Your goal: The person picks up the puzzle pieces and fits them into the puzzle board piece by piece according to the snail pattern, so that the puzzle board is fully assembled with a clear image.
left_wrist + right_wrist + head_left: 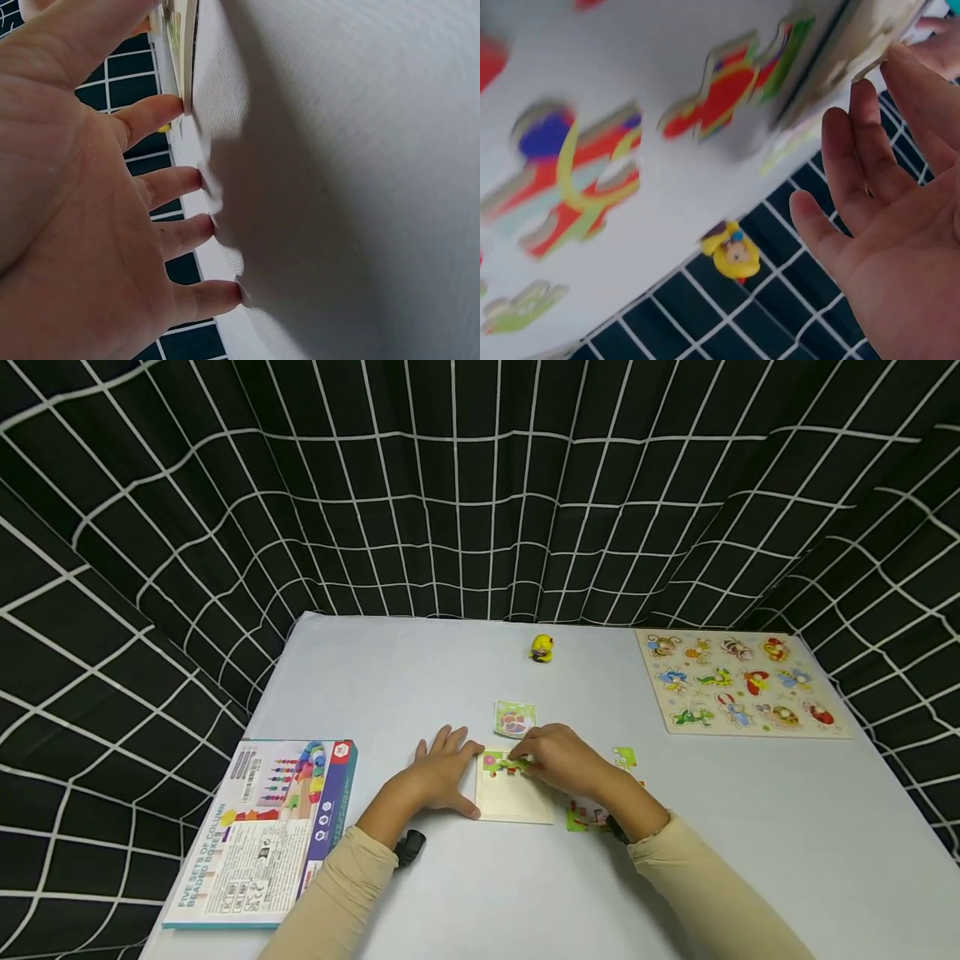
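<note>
A square wooden puzzle board (513, 802) lies flat on the table, with green jigsaw pieces (492, 761) along its top edge. My left hand (438, 772) is spread at the board's left side. Its thumb and index finger touch the board's edge, and the other fingertips rest on the white cloth in the left wrist view. Over the board's upper right part, my right hand (566, 762) pinches a thin puzzle piece (870, 70) between thumb and fingers. That piece shows edge-on in the right wrist view, so most of its picture is hidden.
Just beyond the board lies a picture card (515, 718). Loose jigsaw pieces (585, 817) lie to the right, partly under my right forearm. A yellow figurine (541, 648) stands farther back. An insect puzzle board (738, 683) lies far right, a bead-set box (262, 831) left.
</note>
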The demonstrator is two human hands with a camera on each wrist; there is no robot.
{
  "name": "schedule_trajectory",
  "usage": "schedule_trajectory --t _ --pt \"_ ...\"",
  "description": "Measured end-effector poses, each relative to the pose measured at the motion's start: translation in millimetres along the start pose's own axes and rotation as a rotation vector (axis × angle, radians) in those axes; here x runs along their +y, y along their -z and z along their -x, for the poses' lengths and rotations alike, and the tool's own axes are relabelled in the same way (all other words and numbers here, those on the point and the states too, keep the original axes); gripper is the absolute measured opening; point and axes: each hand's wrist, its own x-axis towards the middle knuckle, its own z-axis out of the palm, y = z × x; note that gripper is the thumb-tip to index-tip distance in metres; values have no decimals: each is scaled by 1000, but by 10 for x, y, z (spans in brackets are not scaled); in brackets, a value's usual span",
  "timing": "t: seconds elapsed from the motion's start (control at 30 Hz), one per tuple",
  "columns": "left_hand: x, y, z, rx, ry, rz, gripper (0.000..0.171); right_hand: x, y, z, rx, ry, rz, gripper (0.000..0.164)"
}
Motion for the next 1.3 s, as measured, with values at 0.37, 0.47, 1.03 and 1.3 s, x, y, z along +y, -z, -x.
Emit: schedule_trajectory --t 0.37,0.47,1.03,1.3 --pt "16 18 8 -6 2 7 96 -62 -95 -37 6 -40 103 24" --pt "14 15 8 -11 8 5 97 -85 -95 -40 -5 -54 140 25" --pt "-7 -35 20 6 -2 35 96 -126 -51 2 -82 -104 79 30" --pt "-5 -21 10 28 -14 36 96 221 167 350 -27 -204 -154 45"
